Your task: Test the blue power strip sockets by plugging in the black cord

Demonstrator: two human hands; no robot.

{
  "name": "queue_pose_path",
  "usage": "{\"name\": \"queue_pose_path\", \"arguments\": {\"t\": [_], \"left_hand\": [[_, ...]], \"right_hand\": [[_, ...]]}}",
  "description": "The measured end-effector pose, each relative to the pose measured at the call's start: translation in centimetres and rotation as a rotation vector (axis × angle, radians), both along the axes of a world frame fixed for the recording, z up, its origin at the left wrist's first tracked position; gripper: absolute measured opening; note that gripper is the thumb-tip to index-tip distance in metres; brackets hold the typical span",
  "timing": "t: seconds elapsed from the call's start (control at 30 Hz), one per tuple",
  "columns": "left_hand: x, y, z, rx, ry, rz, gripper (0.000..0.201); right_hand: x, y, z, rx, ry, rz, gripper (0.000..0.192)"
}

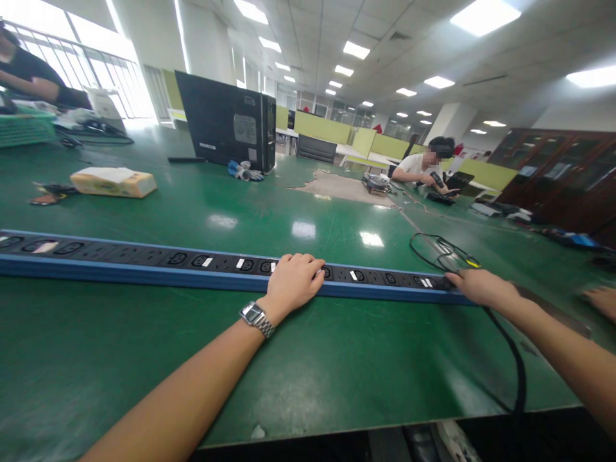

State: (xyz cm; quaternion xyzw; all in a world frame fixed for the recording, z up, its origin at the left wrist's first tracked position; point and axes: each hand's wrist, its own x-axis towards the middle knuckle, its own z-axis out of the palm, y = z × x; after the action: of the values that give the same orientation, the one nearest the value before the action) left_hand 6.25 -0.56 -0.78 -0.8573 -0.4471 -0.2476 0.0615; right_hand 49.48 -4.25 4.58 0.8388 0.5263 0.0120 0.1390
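A long blue power strip with a black socket face and several white labels lies across the green table. My left hand, with a metal-band watch on its wrist, is closed over the strip's middle, covering some sockets. At the strip's right end, my right hand is closed around a black plug, mostly hidden by the fingers. A thick black cable runs out below this hand and bends toward the table's front edge. Behind the hand lies a loop of thinner black cable with a yellow tag.
A black computer tower stands at the back, with grey-blue gloves beside it. A tissue pack sits at left, near a green basket. People work at the far left and back right; another person's hand shows at the right edge.
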Motion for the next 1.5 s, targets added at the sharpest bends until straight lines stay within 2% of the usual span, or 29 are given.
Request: {"name": "queue_pose_path", "arguments": {"t": [0.17, 0.33, 0.43, 0.57, 0.67, 0.77, 0.9, 1.1, 1.2, 1.4, 1.5], "left_hand": [[0.0, 0.0, -0.1, -0.007, -0.004, 0.000, 0.033], [0.0, 0.0, -0.2, 0.001, 0.005, 0.003, 0.032], [0.0, 0.1, -0.2, 0.006, 0.006, 0.008, 0.032], [0.0, 0.1, -0.2, 0.003, 0.000, 0.001, 0.033], [-0.1, 0.1, -0.2, -0.002, -0.005, -0.001, 0.032], [-0.1, 0.1, -0.2, -0.006, -0.006, 0.003, 0.032], [-0.1, 0.0, -0.1, -0.012, -0.015, -0.008, 0.032], [-0.1, 0.0, 0.0, -0.017, -0.017, -0.008, 0.031], [-0.2, 0.0, -0.1, -0.013, -0.019, -0.007, 0.031], [-0.2, 0.1, -0.3, 0.003, -0.018, -0.008, 0.031], [-0.1, 0.0, -0.3, 0.002, -0.017, -0.006, 0.032]], "right_hand": [[1.0, 0.4, 0.8, -0.015, 0.010, 0.052, 0.058], [3.5, 0.6, 3.1, 0.061, -0.016, -0.050, 0.064], [5.2, 0.6, 3.5, 0.019, 0.018, -0.040, 0.061], [6.7, 0.6, 1.5, -0.018, 0.065, 0.058, 0.059], [7.2, 0.9, 0.1, -0.001, 0.080, 0.025, 0.062], [7.4, 1.3, -0.2, 0.003, 0.083, -0.001, 0.061], [7.5, 1.6, -0.4, -0.019, 0.100, 0.037, 0.057], [8.3, 1.8, -2.3, -0.003, 0.080, 0.112, 0.052], [7.8, 1.7, -2.9, 0.003, 0.064, 0.103, 0.049], [5.6, -0.8, -4.7, 0.200, 0.051, -0.011, 0.065], [5.4, -1.7, -5.4, 0.243, 0.052, -0.041, 0.068]]}}
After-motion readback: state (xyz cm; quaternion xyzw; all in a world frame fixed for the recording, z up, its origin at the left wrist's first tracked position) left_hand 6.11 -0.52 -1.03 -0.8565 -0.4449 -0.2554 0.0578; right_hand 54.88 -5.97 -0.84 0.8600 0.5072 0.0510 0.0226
